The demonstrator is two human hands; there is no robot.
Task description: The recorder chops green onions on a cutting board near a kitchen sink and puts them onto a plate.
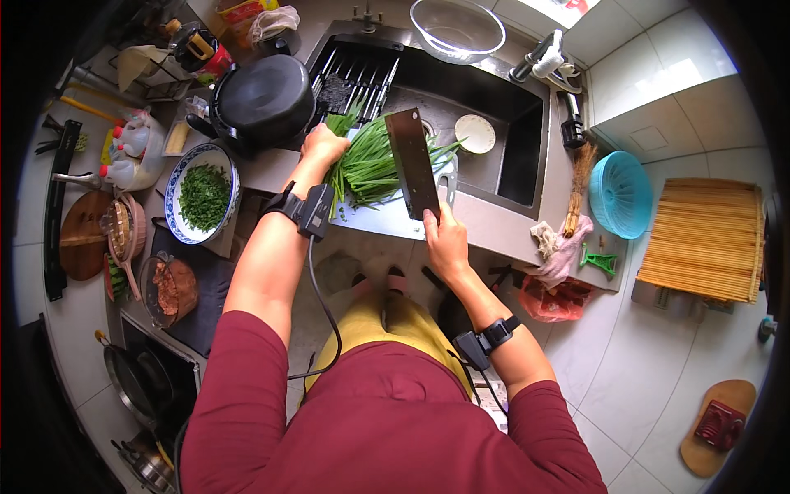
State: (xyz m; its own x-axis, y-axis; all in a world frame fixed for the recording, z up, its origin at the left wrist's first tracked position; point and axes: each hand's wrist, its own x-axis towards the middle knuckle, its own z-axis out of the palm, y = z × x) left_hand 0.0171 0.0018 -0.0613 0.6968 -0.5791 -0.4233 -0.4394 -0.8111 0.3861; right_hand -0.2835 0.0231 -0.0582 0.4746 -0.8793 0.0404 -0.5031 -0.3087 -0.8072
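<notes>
My right hand (pixel 449 239) grips the handle of a dark, broad-bladed cleaver (pixel 412 160). The blade lies across the right part of a bunch of long green chives (pixel 370 163), flat side partly showing. At the left end of the bunch, my left hand (pixel 323 148) is closed on the greens; its fingertips are partly hidden. Under the chives is a white cutting board (pixel 376 220), which reaches over the sink's front edge. A few small green bits (pixel 341 216) lie near its left corner.
Behind the board is a dark sink (pixel 524 142) holding a small white bowl (pixel 475 134). A black pot (pixel 262 102) stands left of it. Further left are a patterned bowl of chopped greens (pixel 205 197) and a glass bowl of ground meat (pixel 170 290). A clear bowl (pixel 458 31) sits behind the sink.
</notes>
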